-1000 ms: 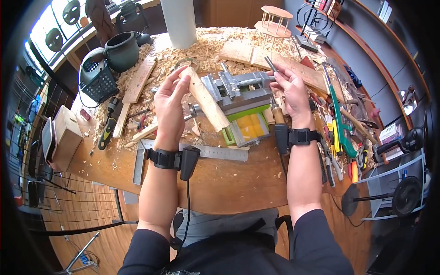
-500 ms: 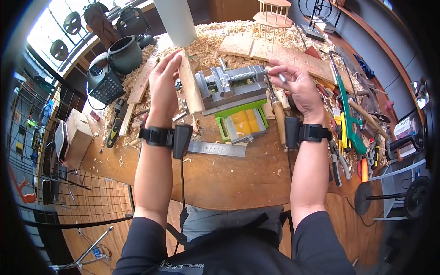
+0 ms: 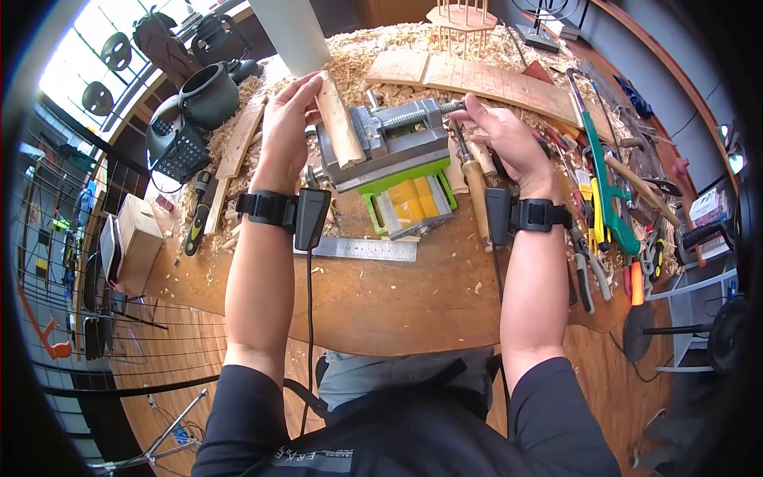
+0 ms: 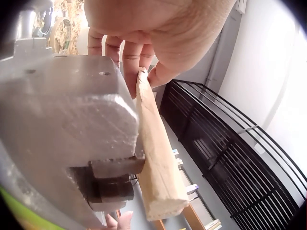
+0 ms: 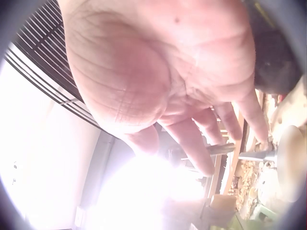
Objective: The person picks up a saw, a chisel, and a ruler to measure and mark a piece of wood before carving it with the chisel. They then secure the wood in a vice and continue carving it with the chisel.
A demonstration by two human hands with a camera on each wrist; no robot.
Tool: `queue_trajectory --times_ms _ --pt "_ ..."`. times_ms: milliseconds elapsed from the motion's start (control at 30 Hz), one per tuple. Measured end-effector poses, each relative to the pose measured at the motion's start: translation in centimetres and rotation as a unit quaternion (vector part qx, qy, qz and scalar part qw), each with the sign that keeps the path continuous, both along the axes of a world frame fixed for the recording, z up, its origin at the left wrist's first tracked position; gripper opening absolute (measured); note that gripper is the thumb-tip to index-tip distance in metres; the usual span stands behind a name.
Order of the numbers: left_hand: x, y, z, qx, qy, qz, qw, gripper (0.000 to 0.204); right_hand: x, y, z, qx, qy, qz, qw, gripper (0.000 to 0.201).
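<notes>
My left hand (image 3: 284, 129) pinches the upper end of a pale, whittled wood stick (image 3: 340, 123) between thumb and fingers. The stick slants over the left part of a grey metal bench vise (image 3: 425, 145), and in the left wrist view its lower end (image 4: 165, 191) stands beside the vise's steel block (image 4: 67, 110). At the vise's other end is my right hand (image 3: 515, 145), thumb and fingers spread loosely around the screw end (image 3: 453, 106). In the right wrist view its fingers reach fairly straight past a metal bar (image 5: 223, 149).
The vise sits on a green base (image 3: 441, 187). A steel ruler (image 3: 366, 249) lies in front. Wood-handled tools (image 3: 477, 195) stand near my right wrist, with a green-framed saw (image 3: 608, 195) and pliers further right. Wood shavings and a long board (image 3: 493, 89) spread behind.
The stick has swung inward and now overlaps the vise's left part. My right hand has loosened from the metal bar it held, its fingers now spread at the screw end.
</notes>
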State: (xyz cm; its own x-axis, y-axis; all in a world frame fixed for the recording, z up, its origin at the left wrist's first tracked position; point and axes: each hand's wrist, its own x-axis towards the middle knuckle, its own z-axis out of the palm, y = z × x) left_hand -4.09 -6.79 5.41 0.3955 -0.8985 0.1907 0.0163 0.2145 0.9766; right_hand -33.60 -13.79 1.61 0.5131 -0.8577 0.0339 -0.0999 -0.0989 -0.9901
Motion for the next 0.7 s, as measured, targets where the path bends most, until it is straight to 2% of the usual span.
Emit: queue_trajectory --times_ms 67,100,233,300,400,533,700 --pt "-0.1 0.0 0.1 0.010 -0.014 0.000 1.000 0.031 1.3 0.2 -0.3 -0.026 -0.062 -0.078 0.995 0.063" --pt "-0.1 0.0 0.1 0.012 -0.015 0.001 1.000 0.031 1.5 0.4 0.0 0.013 -0.047 -0.089 0.995 0.058" --pt "0.0 0.1 0.2 0.037 -0.037 -0.004 0.999 0.033 2.0 -1.3 -1.3 0.028 -0.066 -0.072 0.995 0.047" --pt "0.0 0.1 0.1 0.040 -0.039 -0.001 0.998 0.033 2.0 -0.9 -1.2 0.017 -0.189 -0.081 0.978 0.027" --pt "0.3 -0.2 -0.3 0.055 -0.044 0.001 0.998 0.033 2.0 -0.7 -0.8 -0.015 -0.240 -0.090 0.967 0.020" --pt "0.1 -0.6 -1.0 0.049 -0.048 -0.006 0.998 0.038 0.9 -0.4 -0.1 -0.002 -0.256 -0.073 0.964 0.023" --pt "0.5 -0.4 -0.9 0.052 -0.045 -0.001 0.998 0.037 -1.2 -0.4 0.1 -0.047 -0.168 0.000 0.985 0.029"
